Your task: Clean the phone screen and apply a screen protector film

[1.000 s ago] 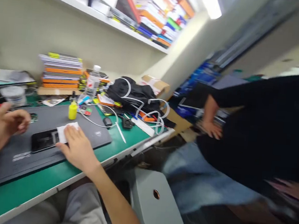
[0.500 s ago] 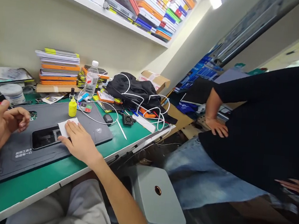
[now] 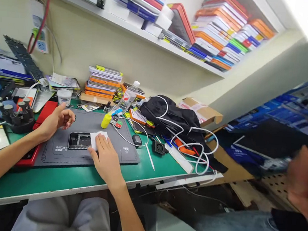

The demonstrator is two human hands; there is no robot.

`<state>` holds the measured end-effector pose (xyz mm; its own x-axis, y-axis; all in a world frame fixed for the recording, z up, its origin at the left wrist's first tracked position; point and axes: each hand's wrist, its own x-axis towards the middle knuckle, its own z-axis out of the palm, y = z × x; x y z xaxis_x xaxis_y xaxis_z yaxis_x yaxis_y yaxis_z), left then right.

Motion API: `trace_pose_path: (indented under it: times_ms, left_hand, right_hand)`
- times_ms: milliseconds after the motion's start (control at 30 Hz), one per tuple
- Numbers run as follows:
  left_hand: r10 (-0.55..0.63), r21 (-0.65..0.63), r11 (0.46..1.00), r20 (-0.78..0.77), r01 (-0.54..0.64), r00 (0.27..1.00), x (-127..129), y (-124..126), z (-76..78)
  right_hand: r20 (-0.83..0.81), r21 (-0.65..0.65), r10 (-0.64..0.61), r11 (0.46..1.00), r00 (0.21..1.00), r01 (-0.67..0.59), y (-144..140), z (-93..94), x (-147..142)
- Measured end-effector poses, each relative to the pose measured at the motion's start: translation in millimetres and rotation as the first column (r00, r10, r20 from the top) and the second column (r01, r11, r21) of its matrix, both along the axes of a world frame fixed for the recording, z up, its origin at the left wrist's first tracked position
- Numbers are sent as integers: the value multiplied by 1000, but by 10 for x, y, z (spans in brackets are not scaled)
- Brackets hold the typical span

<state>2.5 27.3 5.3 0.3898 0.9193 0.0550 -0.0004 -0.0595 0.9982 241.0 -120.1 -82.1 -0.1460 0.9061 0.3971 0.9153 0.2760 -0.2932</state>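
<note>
A black phone [image 3: 78, 140] lies flat on a grey work mat [image 3: 117, 152]. My right hand [image 3: 105, 158] rests flat on the mat with its fingertips pressing a white wipe [image 3: 96, 137] onto the phone's right end. My left hand [image 3: 56, 119] hovers just above the mat's far left corner, fingers loosely curled, and I cannot make out anything in it. A small yellow bottle [image 3: 105, 120] stands on the mat just beyond the wipe.
The green bench [image 3: 63, 181] also carries a water bottle [image 3: 127, 98], a black bag [image 3: 174, 116] with white cables, stacked boxes [image 3: 103, 81], a white jar [image 3: 64, 96] and a tool stand [image 3: 16, 115]. Another person's hand [image 3: 303, 186] is at the right.
My view has swung left toward the bench, so the other person has slid to the right edge. Both hands keep their places; the right one stays on the wipe.
</note>
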Motion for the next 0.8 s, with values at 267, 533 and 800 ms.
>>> trace_pose_path:
  times_ms: [267, 533, 800]
  left_hand:
    - [-6, -7, 1000, 50, 6, 999, -3, 41, -55]
    - [4, -16, 1000, 65, -3, 998, 23, 27, -64]
    - [-1, -10, 1000, 75, 1, 997, 14, 24, -90]
  right_hand:
    - [56, 53, -23, 998, 998, 20, -150, -84, 72]
    - [54, 7, -36, 999, 998, 35, 210, 24, -250]
    - [79, -5, 10, 1000, 997, -10, 187, 36, -42]
